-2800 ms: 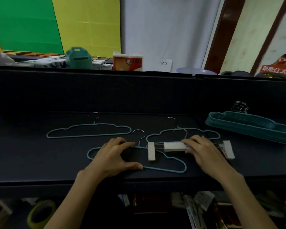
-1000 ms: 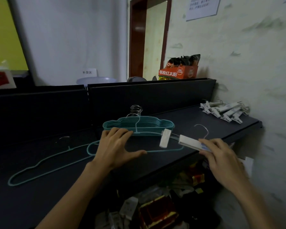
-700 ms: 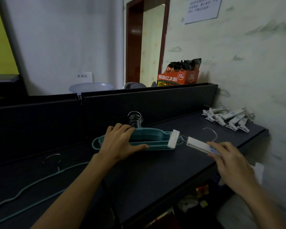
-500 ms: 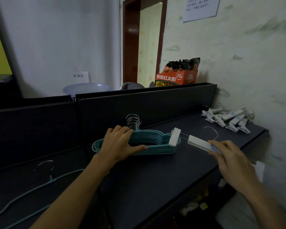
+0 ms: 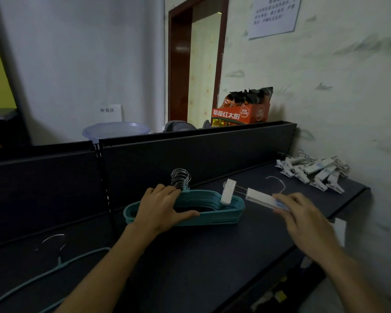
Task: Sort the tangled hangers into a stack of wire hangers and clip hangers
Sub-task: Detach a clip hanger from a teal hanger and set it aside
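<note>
Nearest, on the dark shelf (image 5: 190,263) at lower left, lies a loose teal wire hanger (image 5: 54,271), flat. Farther in, the left hand (image 5: 161,207) lies on the stack of teal wire hangers (image 5: 212,211), fingers spread over the top, thumb along its near edge. The right hand (image 5: 303,219) pinches one end of a white clip hanger (image 5: 248,195), held above the shelf, its free clip over the stack's right end. Against the far wall sits the clip hanger pile (image 5: 314,172).
</note>
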The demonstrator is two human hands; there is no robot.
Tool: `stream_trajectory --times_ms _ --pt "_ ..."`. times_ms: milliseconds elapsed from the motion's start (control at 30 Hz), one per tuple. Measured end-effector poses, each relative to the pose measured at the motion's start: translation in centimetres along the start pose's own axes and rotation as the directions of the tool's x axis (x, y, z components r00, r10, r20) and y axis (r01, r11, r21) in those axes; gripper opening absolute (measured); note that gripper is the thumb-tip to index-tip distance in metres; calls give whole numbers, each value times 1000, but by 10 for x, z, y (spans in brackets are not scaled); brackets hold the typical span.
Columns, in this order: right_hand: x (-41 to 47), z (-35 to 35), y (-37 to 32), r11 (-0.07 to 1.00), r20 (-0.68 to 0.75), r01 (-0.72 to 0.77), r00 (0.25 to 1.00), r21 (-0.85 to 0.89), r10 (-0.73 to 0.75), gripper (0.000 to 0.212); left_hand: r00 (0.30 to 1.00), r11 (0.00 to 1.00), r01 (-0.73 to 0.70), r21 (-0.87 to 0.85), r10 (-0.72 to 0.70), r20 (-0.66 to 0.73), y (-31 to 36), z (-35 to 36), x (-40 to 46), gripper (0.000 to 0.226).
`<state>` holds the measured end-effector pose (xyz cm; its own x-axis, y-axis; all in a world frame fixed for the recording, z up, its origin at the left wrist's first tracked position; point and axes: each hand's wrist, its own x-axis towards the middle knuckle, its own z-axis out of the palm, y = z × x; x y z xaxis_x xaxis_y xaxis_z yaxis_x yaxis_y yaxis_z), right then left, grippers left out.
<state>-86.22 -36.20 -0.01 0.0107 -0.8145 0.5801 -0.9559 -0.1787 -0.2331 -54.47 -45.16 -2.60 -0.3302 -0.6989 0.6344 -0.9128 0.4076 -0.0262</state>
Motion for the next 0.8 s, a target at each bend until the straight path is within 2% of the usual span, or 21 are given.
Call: stream_trajectory --times_ms 333,467,633,800 --pt "-13 11 -24 994 -11 101 995 -49 -101 37 999 1000 0 -28 1 44 -2 7 -1 89" --pt "-18 9 -22 991 -35 117 992 -59 -119 37 999 1000 14 -20 -13 52 3 7 -3 82" --pt "-20 -1 2 986 -134 119 982 -116 -134 39 998 999 -33 -4 33 45 31 5 7 74" --pt "-28 -20 63 986 -191 77 976 -150 -105 36 991 991 -126 -43 128 45 98 12 35 65"
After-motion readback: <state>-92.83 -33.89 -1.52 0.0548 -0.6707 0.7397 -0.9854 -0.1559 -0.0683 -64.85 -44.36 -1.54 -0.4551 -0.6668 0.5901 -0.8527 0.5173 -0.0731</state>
